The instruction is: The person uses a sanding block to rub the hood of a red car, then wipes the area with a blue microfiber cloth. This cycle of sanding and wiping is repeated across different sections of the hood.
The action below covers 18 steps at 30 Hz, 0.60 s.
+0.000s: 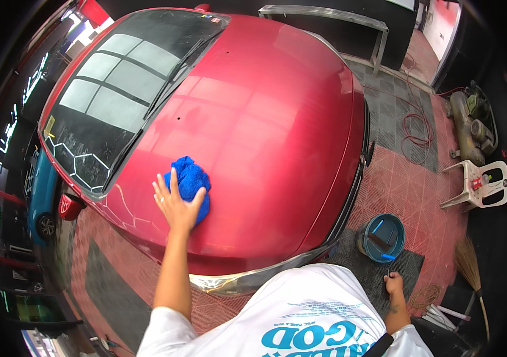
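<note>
My left hand (177, 205) reaches out over the red car's hood (247, 137). Its fingers are spread and its palm presses on a bunched blue microfiber cloth (189, 178), which lies against the paint. Part of the cloth is hidden under the hand, and a ring shows on one finger. Low at the right, beside my body, my right hand (394, 282) hangs with its fingers curled in. Whatever may be inside those fingers cannot be made out. The hand is close to a blue-green bucket (360, 241) on the floor, apart from the car.
The windshield (119, 77) and wipers lie beyond the hood. At right stand a white plastic chair (482, 184), an air compressor (470, 125) and a broom (468, 262). A red hose (417, 128) coils on the tiled floor. A metal bench (330, 15) stands past the car.
</note>
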Each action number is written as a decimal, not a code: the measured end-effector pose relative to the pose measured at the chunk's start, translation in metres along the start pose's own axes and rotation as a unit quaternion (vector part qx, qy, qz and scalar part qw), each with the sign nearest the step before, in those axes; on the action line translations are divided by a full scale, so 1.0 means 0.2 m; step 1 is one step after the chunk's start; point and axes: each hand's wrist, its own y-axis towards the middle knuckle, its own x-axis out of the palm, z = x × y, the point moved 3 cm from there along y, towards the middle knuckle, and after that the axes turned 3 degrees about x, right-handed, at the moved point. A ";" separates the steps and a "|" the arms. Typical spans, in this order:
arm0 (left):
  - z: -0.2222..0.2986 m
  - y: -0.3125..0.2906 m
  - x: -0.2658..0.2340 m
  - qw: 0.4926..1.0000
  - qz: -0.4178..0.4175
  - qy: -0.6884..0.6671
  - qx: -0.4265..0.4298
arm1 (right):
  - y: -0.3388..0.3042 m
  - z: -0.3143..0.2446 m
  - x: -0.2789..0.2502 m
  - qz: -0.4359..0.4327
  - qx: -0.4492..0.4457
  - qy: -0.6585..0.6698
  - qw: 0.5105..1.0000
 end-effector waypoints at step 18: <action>1.39 -0.79 0.75 0.816 -0.282 -0.033 0.503 | -0.79 1.32 -0.12 -0.013 0.096 0.126 0.987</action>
